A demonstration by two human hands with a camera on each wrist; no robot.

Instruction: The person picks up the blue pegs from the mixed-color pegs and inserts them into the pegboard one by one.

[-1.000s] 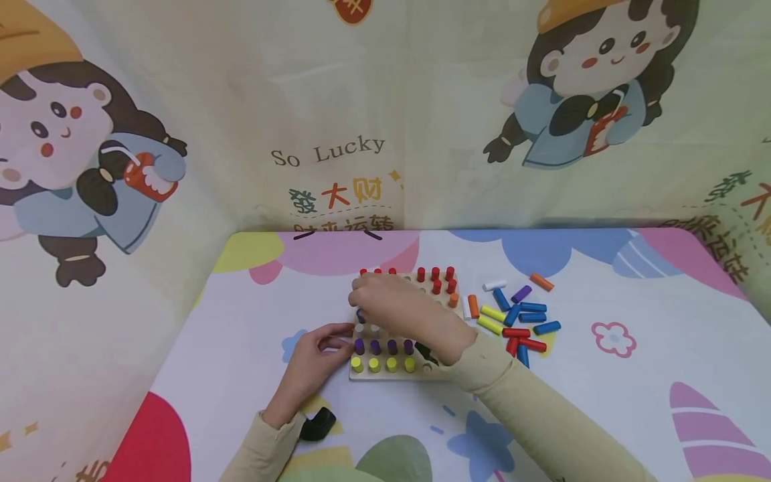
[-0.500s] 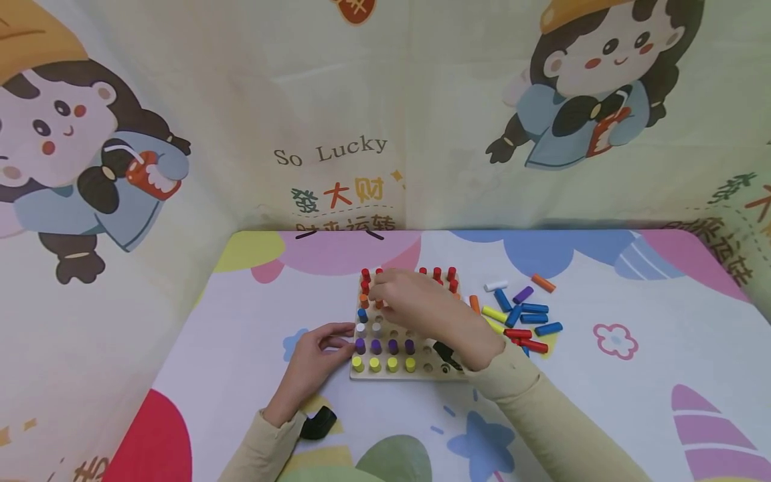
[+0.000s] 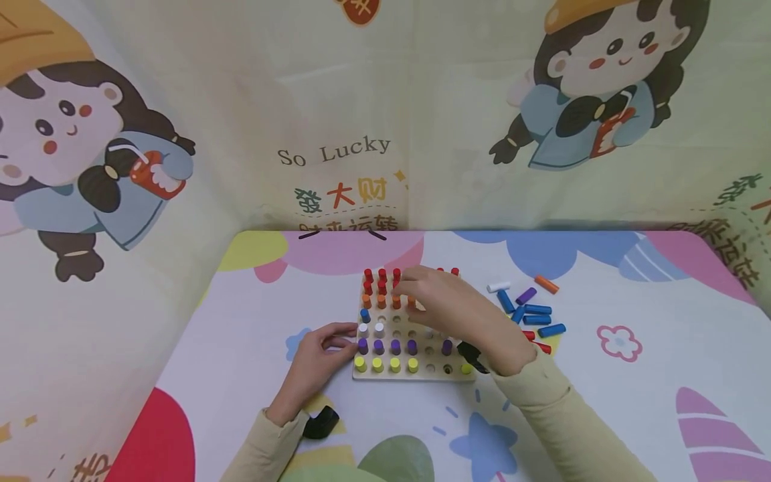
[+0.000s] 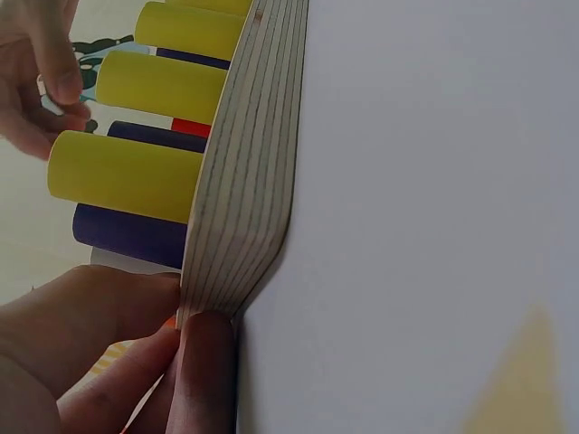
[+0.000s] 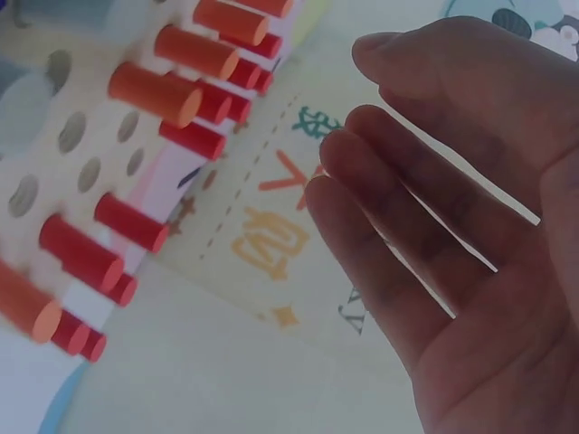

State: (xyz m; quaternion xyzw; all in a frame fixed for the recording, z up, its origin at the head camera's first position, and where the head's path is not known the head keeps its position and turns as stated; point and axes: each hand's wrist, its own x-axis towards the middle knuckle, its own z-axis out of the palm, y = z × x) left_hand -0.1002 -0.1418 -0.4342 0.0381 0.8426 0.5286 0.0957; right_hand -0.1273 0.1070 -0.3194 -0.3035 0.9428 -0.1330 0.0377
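My left hand (image 3: 319,361), fingertips partly hidden, is gripping the wooden pegboard (image 3: 388,377)'s left edge; my right hand (image 3: 454,301), fingers loosely parted, is covering pegs (image 3: 447,347) toward its right edge.

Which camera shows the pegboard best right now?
The head view: it shows most of the pegboard from above, though the right hand covers part. The left wrist view gives mainly its layered edge, yellow pegs and the touching left hand; the right wrist view shows only a slanted, blurry portion with holes and red pegs.
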